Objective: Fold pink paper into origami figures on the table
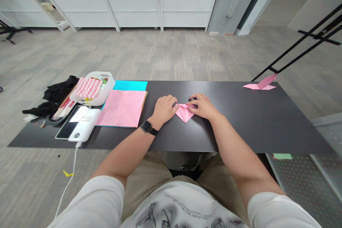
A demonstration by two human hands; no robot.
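Observation:
A folded piece of pink paper [185,114] lies on the dark table in front of me, its point toward my body and creases fanning across it. My left hand [166,108] is at its left corner, with thumb and fingertips closed on the edge. On the other side, my right hand [202,106] grips the right corner, thumb on top and fingers curled. Parts of both corners are hidden under the fingers. At the table's far right sits a folded pink paper figure [263,83] with one raised flap, apart from my hands.
Left of my hands is a stack of pink paper [123,108] over blue sheets [130,85]. Further left are a white basket [108,87], a tablet [65,128], a white power bank [84,124] with a cable, and black cloth [60,89]. A black stand [288,51] rises behind the right end.

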